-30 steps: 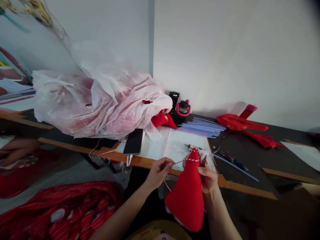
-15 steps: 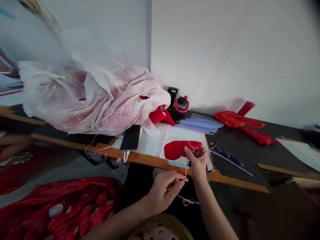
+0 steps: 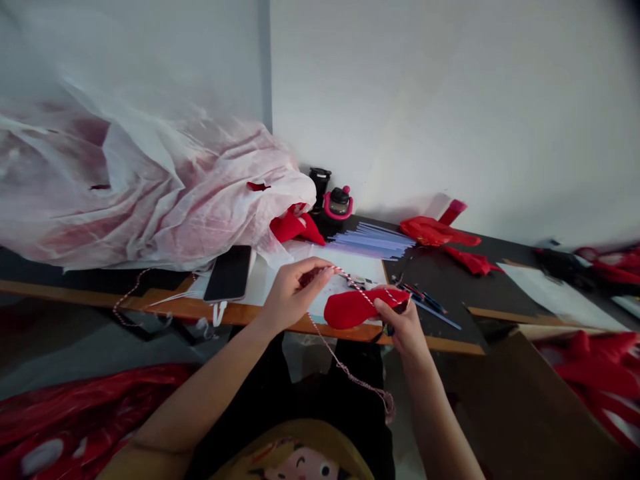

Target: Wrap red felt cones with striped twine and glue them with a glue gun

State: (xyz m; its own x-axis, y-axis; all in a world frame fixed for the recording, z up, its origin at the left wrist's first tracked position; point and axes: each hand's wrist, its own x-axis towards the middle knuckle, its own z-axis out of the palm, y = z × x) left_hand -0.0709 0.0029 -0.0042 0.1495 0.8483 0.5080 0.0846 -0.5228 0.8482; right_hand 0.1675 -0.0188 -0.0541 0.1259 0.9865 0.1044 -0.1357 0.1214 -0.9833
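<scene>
A red padded fabric piece is pinched at its right end by my right hand, just above the table's front edge. My left hand is closed on a red-and-white twisted cord, which runs from its fingertips down to the red piece. The rest of the cord hangs below my left hand in a loose line and ends in a tangled bunch over my lap. Part of the cord also lies across the top of the red piece near my right fingers.
On the dark table are a phone, blue-lilac strips, pens, red fabric and a pink-trimmed bottle. A big white bag fills the left. An open box stands right.
My left hand has moved up and left, drawing the cord from below the red piece to above it. The view has turned right, and the hand at the far left is out of sight.
</scene>
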